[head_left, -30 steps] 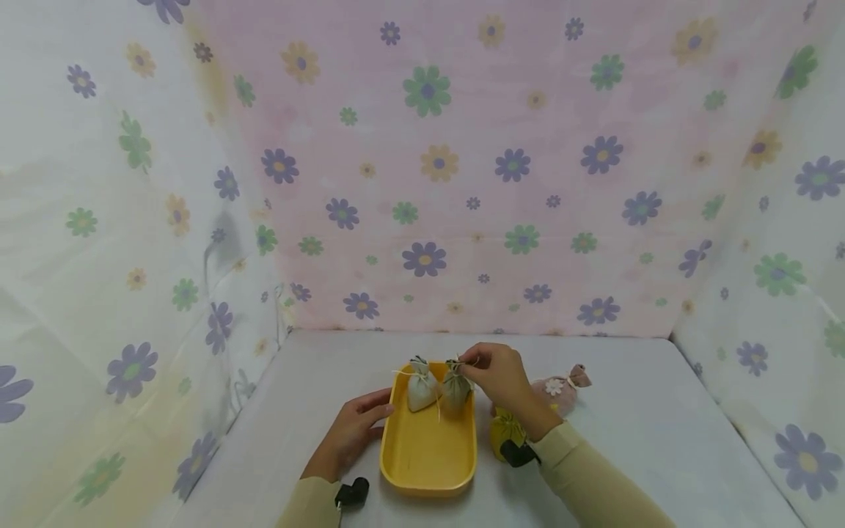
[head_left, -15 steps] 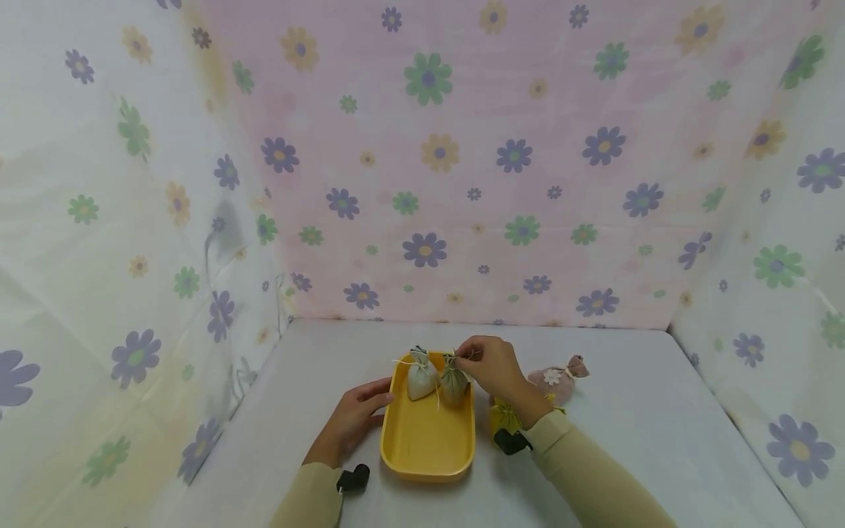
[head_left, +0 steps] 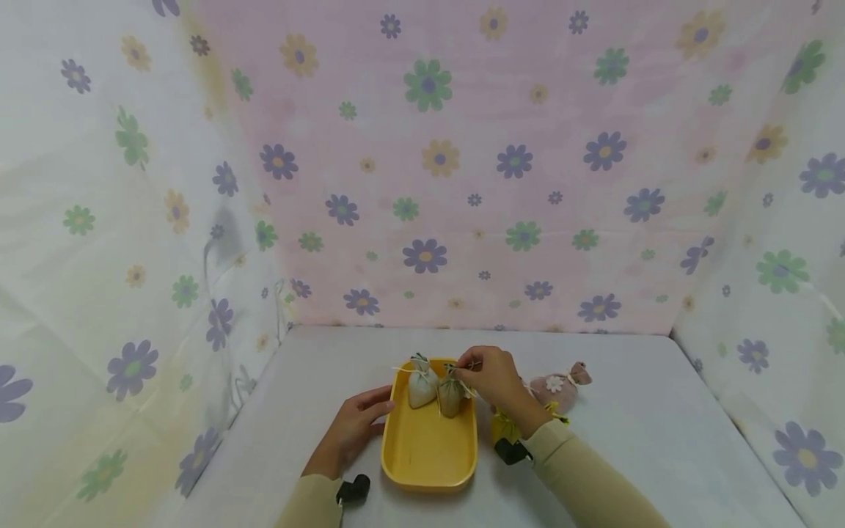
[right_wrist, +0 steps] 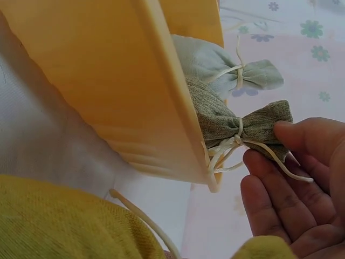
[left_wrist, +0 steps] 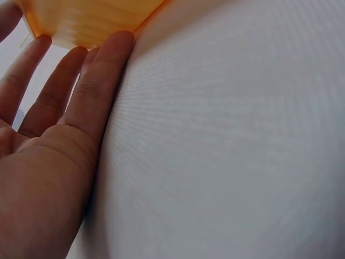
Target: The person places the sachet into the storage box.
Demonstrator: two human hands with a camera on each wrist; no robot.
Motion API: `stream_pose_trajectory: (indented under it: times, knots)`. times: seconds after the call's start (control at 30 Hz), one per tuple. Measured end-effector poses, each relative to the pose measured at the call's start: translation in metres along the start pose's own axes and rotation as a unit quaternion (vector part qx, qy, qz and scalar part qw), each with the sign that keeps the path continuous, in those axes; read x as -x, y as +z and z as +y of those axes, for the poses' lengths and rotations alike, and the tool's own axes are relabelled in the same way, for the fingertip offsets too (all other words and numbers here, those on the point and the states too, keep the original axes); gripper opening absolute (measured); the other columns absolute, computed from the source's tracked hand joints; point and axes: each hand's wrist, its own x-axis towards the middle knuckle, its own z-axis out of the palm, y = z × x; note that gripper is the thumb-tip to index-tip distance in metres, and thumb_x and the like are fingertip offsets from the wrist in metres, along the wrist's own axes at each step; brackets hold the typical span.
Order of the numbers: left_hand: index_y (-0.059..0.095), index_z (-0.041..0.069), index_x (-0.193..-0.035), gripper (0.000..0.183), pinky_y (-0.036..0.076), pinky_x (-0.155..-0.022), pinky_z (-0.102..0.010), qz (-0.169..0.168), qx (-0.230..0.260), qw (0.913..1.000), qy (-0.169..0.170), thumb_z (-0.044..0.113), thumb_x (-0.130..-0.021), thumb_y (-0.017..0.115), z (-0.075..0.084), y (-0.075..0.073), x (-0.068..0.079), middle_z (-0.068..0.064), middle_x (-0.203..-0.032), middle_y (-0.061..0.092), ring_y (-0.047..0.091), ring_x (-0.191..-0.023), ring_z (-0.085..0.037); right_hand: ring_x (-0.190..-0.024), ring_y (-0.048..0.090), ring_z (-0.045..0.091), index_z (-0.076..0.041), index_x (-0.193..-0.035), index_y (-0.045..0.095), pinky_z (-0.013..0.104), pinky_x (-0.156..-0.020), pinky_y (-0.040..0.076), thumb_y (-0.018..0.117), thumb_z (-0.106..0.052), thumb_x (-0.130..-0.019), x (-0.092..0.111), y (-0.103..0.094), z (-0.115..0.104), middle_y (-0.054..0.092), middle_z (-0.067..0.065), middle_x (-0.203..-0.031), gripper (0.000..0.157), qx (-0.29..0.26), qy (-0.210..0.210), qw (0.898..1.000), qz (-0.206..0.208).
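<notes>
A yellow plastic tray (head_left: 429, 455) stands on the table. At its far end lean a pale grey-green drawstring pouch (head_left: 422, 387) and, to the right, an olive drawstring pouch (head_left: 452, 397). My right hand (head_left: 494, 378) pinches the olive pouch's gathered top between thumb and fingers; its cream cord hangs loose in the right wrist view. My left hand (head_left: 356, 425) rests against the tray's left side. In the left wrist view its fingers (left_wrist: 97, 81) are straight, with tips at the tray wall (left_wrist: 91, 21).
A yellow pouch (head_left: 505, 429) lies right of the tray, partly hidden by the right wrist. Behind it is a pink pouch (head_left: 554, 389) with a white flower. Flower-printed cloth walls (head_left: 462, 242) enclose the white table (head_left: 634, 425) at the back and sides.
The olive pouch has shifted slightly within the tray, still in my right hand's pinch. My left hand stays at the tray's side. The head view tilts a little.
</notes>
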Motion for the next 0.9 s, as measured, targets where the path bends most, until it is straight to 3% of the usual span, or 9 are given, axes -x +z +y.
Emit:
stream_pose_trajectory:
  times: [0.73,0.9]
  knots:
    - [0.062,0.015,-0.144,0.055,0.061,-0.095,-0.038,0.016,-0.008,0.9998,-0.006,0.033,-0.094,0.077,0.001,0.002,0.001,-0.009,-0.152,0.056,0.064,-0.127,-0.023,-0.086,0.07,0.01,-0.022,-0.099,0.077,0.036,-0.078,0.062,0.079,-0.022,-0.092,0.007,-0.011,-0.005,0.074,-0.01,-0.092,0.007,0.002,-0.009,1.0,0.005]
    - [0.061,0.013,-0.144,0.054,0.061,-0.096,-0.038,0.01,-0.003,0.9999,0.003,0.03,-0.095,0.076,0.002,0.003,0.002,-0.011,-0.152,0.056,0.063,-0.128,-0.024,-0.085,0.071,0.011,-0.019,-0.1,0.078,0.031,-0.07,0.062,0.08,-0.02,-0.091,0.017,-0.02,-0.003,0.075,-0.009,-0.095,0.009,0.003,-0.004,1.0,0.018]
